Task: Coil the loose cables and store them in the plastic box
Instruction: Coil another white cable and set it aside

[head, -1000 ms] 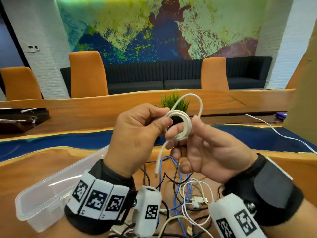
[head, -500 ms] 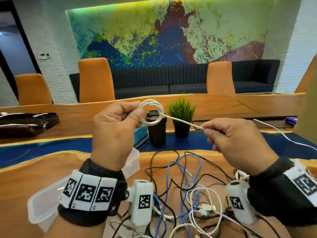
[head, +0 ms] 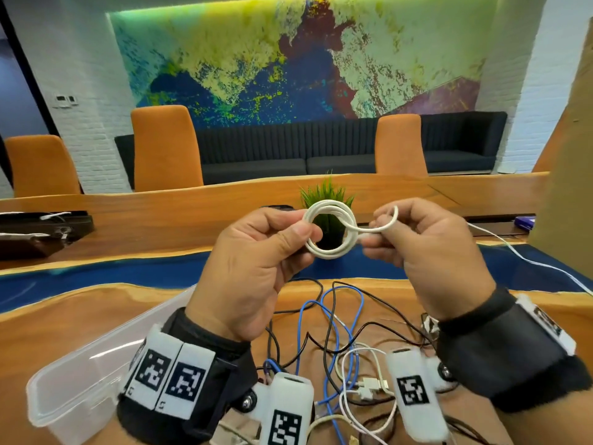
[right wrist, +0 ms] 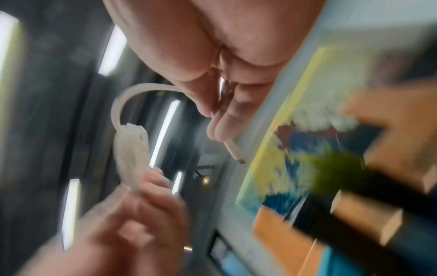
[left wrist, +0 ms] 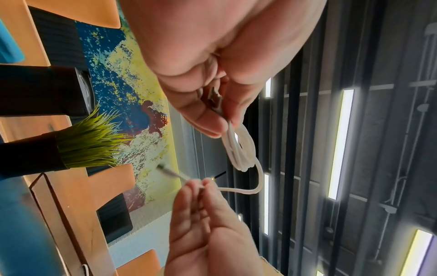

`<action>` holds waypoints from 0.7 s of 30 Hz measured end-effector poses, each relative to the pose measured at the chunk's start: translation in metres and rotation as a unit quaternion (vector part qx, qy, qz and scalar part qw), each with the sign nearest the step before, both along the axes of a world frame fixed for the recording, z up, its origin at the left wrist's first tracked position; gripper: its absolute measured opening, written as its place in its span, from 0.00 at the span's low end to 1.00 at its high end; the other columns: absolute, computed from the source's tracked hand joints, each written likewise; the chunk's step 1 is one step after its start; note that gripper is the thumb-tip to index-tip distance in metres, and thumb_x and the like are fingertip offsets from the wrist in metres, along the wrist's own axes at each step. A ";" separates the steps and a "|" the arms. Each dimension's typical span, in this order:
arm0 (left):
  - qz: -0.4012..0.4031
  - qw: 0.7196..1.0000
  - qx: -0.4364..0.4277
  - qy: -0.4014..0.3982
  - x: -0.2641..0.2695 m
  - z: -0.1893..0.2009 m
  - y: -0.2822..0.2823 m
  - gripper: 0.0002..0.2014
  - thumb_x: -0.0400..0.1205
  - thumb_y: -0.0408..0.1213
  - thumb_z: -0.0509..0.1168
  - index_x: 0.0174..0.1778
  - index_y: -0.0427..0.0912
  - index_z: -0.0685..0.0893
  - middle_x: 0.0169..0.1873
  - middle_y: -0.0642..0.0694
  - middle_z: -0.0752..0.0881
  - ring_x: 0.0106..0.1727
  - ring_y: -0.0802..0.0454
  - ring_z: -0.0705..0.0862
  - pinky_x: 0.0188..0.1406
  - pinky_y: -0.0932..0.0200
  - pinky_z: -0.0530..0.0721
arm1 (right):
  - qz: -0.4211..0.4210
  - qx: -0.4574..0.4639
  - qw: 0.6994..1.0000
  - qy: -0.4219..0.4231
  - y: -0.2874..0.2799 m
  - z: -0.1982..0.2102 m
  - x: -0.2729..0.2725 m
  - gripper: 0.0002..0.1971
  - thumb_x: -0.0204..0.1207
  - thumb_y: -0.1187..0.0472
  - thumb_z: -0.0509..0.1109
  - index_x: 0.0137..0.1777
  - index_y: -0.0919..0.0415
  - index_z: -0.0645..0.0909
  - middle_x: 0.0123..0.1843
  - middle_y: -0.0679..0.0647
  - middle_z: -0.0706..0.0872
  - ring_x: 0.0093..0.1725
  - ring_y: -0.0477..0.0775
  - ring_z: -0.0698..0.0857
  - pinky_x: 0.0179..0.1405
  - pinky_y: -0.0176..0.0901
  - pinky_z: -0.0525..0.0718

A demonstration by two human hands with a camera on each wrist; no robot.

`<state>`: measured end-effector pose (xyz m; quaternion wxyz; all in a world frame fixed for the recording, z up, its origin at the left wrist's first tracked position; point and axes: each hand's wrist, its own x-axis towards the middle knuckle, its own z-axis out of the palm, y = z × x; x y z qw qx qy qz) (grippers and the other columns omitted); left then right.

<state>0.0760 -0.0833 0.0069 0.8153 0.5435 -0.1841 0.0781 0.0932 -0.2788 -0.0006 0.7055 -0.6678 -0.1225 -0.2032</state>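
Observation:
A white cable [head: 330,231] is wound into a small coil held up above the table. My left hand [head: 256,268] pinches the coil's left side between thumb and fingers; the left wrist view shows the coil [left wrist: 238,149] hanging from those fingertips. My right hand [head: 426,248] pinches the cable's free end, which loops over the fingers and runs to the coil. Its plug tip [right wrist: 234,152] sticks out past the fingertips in the blurred right wrist view. The clear plastic box [head: 83,377] lies open at the lower left, partly behind my left wrist.
Loose black, blue and white cables [head: 340,342] are tangled on the wooden table [head: 64,319] under my hands. A small potted plant [head: 327,194] stands behind the coil. Another white cable [head: 529,261] trails off to the right. Orange chairs and a dark sofa line the far side.
My right hand has come back toward the coil, bending the free end, drawn out straight half a second ago, into a loop. The coil sits more to the right.

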 end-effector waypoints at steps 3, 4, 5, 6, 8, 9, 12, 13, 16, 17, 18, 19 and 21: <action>0.001 1.000 0.011 -0.004 0.000 -0.001 -0.001 0.10 0.73 0.31 0.68 0.49 0.34 0.87 0.36 0.42 0.91 0.36 0.54 0.89 0.30 0.67 0.85 | 0.157 0.230 0.953 0.119 0.010 0.006 -0.008 0.07 0.84 0.68 0.60 0.51 0.64 0.80 0.36 0.57 0.89 0.33 0.49 0.89 0.31 0.38 0.89; 0.002 1.000 0.011 -0.004 0.000 -0.001 -0.001 0.10 0.73 0.31 0.68 0.49 0.35 0.87 0.35 0.42 0.91 0.36 0.54 0.89 0.30 0.67 0.85 | 0.183 0.260 0.938 0.140 0.013 0.006 -0.009 0.07 0.84 0.67 0.60 0.51 0.64 0.80 0.35 0.57 0.89 0.31 0.48 0.88 0.29 0.37 0.88; 0.002 1.000 0.011 -0.003 0.000 -0.001 -0.001 0.10 0.73 0.31 0.68 0.48 0.35 0.87 0.35 0.42 0.91 0.36 0.54 0.89 0.30 0.67 0.84 | 0.202 0.280 0.925 0.157 0.015 0.005 -0.010 0.06 0.84 0.66 0.60 0.51 0.64 0.80 0.34 0.57 0.89 0.30 0.47 0.88 0.28 0.37 0.88; 0.003 1.000 0.012 -0.003 0.000 -0.001 0.000 0.10 0.73 0.31 0.68 0.48 0.35 0.87 0.35 0.42 0.91 0.36 0.54 0.88 0.30 0.67 0.84 | 0.213 0.294 0.915 0.176 0.017 0.004 -0.010 0.06 0.83 0.65 0.61 0.51 0.63 0.80 0.34 0.56 0.88 0.29 0.46 0.87 0.26 0.36 0.87; 0.005 1.000 0.022 -0.003 0.000 -0.001 0.001 0.10 0.72 0.31 0.68 0.49 0.35 0.86 0.36 0.42 0.91 0.37 0.54 0.88 0.30 0.67 0.84 | 0.228 0.314 0.898 0.208 0.016 0.002 -0.009 0.06 0.82 0.63 0.64 0.52 0.61 0.82 0.34 0.54 0.88 0.27 0.44 0.85 0.23 0.35 0.84; 0.007 1.000 0.027 -0.003 0.001 -0.001 0.001 0.11 0.72 0.32 0.69 0.49 0.36 0.87 0.36 0.42 0.91 0.37 0.54 0.88 0.30 0.67 0.85 | 0.235 0.324 0.890 0.219 0.015 0.002 -0.008 0.06 0.81 0.62 0.65 0.51 0.60 0.83 0.34 0.53 0.87 0.27 0.44 0.84 0.22 0.34 0.83; 0.002 1.000 0.028 0.002 0.002 -0.002 0.002 0.09 0.72 0.32 0.69 0.47 0.37 0.87 0.36 0.43 0.91 0.37 0.54 0.88 0.31 0.67 0.85 | 0.254 0.333 0.877 0.235 0.013 0.001 -0.005 0.05 0.76 0.62 0.69 0.49 0.59 0.84 0.33 0.52 0.86 0.26 0.43 0.83 0.21 0.32 0.80; -0.002 1.000 0.027 0.001 0.003 -0.004 0.001 0.08 0.72 0.32 0.69 0.46 0.39 0.88 0.36 0.42 0.91 0.38 0.54 0.88 0.31 0.66 0.85 | 0.264 0.315 0.881 0.234 0.015 0.000 -0.007 0.06 0.73 0.61 0.71 0.48 0.59 0.85 0.34 0.52 0.86 0.26 0.43 0.82 0.21 0.32 0.80; -0.006 0.999 0.031 -0.013 0.002 -0.007 -0.003 0.07 0.74 0.31 0.69 0.45 0.39 0.89 0.39 0.39 0.92 0.40 0.48 0.90 0.37 0.58 0.89 | 0.340 0.226 0.888 0.213 0.021 -0.006 -0.014 0.10 0.62 0.58 0.78 0.44 0.57 0.89 0.38 0.51 0.86 0.28 0.43 0.78 0.22 0.31 0.74; -0.003 0.999 0.033 -0.022 0.002 -0.008 -0.005 0.07 0.74 0.31 0.68 0.47 0.38 0.89 0.41 0.38 0.92 0.41 0.46 0.90 0.40 0.56 0.90 | 0.379 0.203 0.881 0.198 0.023 -0.008 -0.016 0.12 0.61 0.59 0.80 0.46 0.57 0.89 0.40 0.51 0.86 0.31 0.45 0.76 0.24 0.33 0.71; 0.008 0.999 0.037 -0.032 0.001 -0.007 -0.006 0.07 0.75 0.32 0.68 0.47 0.38 0.89 0.41 0.38 0.92 0.41 0.45 0.90 0.41 0.53 0.90 | 0.415 0.189 0.871 0.185 0.023 -0.009 -0.016 0.15 0.62 0.59 0.81 0.49 0.57 0.87 0.43 0.53 0.84 0.34 0.47 0.75 0.25 0.35 0.69; 0.026 0.998 0.041 -0.044 0.001 -0.007 -0.007 0.07 0.75 0.33 0.69 0.46 0.40 0.90 0.41 0.38 0.92 0.42 0.43 0.90 0.43 0.50 0.89 | 0.441 0.182 0.860 0.177 0.021 -0.011 -0.015 0.16 0.63 0.59 0.81 0.52 0.57 0.86 0.46 0.55 0.82 0.36 0.49 0.74 0.27 0.37 0.69; 0.072 0.993 0.052 -0.071 0.000 -0.006 -0.006 0.07 0.74 0.34 0.70 0.46 0.42 0.91 0.42 0.39 0.92 0.45 0.40 0.90 0.49 0.45 0.89 | 0.478 0.173 0.843 0.173 0.018 -0.013 -0.013 0.19 0.64 0.59 0.80 0.55 0.58 0.83 0.49 0.59 0.80 0.42 0.53 0.76 0.30 0.42 0.74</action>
